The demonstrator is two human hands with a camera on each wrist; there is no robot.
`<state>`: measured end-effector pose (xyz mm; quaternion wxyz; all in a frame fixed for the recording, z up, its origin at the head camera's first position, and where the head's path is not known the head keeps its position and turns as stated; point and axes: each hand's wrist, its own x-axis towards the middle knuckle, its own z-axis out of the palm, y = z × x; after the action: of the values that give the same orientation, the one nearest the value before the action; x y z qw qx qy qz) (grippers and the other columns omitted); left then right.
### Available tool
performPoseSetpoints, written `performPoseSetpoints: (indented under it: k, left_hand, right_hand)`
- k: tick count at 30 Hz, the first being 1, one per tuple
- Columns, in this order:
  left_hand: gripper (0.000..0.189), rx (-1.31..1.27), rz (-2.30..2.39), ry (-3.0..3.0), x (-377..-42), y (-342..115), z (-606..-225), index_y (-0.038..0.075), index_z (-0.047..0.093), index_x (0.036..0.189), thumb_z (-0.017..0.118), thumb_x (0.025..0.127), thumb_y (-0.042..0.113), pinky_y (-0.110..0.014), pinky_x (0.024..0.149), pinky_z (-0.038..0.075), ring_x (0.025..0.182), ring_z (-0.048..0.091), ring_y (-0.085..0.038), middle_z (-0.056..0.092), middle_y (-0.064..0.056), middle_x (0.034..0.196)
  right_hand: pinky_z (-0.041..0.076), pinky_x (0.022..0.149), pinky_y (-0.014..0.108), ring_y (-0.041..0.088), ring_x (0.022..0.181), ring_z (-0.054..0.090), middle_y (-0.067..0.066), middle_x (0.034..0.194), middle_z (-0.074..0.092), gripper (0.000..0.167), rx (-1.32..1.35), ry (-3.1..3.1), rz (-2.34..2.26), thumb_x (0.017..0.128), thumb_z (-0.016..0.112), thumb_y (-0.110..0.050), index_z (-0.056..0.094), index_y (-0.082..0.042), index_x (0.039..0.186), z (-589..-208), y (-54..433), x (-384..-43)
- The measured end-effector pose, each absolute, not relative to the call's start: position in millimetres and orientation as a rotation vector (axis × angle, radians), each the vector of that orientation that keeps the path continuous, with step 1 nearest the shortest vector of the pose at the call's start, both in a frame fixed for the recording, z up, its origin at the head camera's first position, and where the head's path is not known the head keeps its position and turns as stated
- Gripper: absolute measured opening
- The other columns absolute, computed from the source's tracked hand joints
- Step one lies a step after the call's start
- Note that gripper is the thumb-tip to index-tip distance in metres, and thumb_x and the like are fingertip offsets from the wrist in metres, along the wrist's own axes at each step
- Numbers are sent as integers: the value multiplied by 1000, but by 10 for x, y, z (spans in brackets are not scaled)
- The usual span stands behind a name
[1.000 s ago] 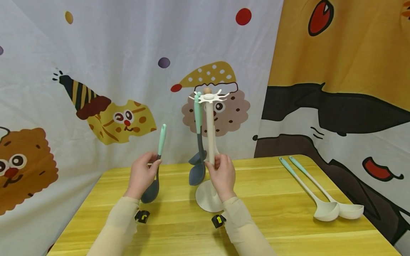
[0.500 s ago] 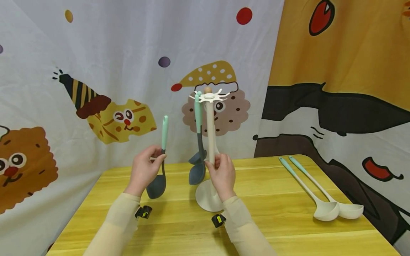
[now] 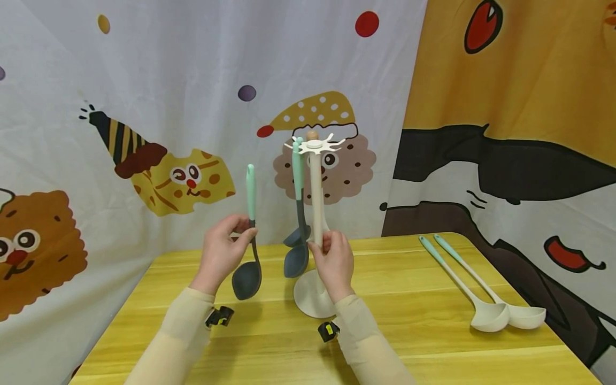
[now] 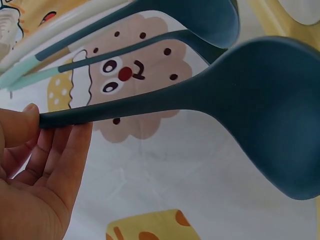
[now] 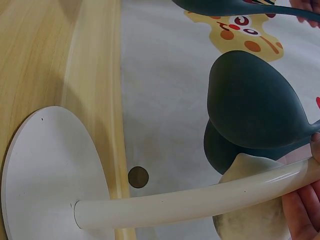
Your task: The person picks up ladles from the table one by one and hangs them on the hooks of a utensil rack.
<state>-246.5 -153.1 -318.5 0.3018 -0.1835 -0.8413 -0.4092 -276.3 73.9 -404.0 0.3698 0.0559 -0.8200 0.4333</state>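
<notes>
My left hand [image 3: 222, 251] pinches a dark grey-blue ladle [image 3: 247, 280] at its neck, just below the mint-green handle. This ladle is upright, bowl down, above the table and left of a cream utensil stand [image 3: 315, 198]. With the thumb and fingers of my right hand [image 3: 335, 264] I grip the stand's post, low down above its round base [image 5: 55, 170]. Two dark ladles [image 3: 295, 262] hang from the left side of the stand's hooked top [image 3: 315, 145]. A pale utensil bowl [image 5: 252, 220] shows behind the post in the right wrist view, partly hidden by it.
Two white ladles [image 3: 490, 317] with mint handle ends lie side by side on the right of the wooden table [image 3: 409, 283]. Behind the table's far edge hangs a cloth [image 3: 192, 64] printed with cartoon figures.
My left hand has moved right and slightly up with the ladle, bringing it nearer the stand and more upright. My right hand keeps its hold on the post.
</notes>
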Motion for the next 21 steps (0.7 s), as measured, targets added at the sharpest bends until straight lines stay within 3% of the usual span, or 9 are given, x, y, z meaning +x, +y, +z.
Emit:
performPoseSetpoints:
  k: [21]
  left_hand:
    - [12,-553,-1155,-2163,-2377,-1343,-3039,5,68,96,75,87,4,-41,69,60,83,65,-20,66,-6,88]
  right_hand:
    - [49,63,34,20,72,57,5,83,57,28,149,-2096,1114,83,82,-20,58,-7,93,-4038,744,-2749]
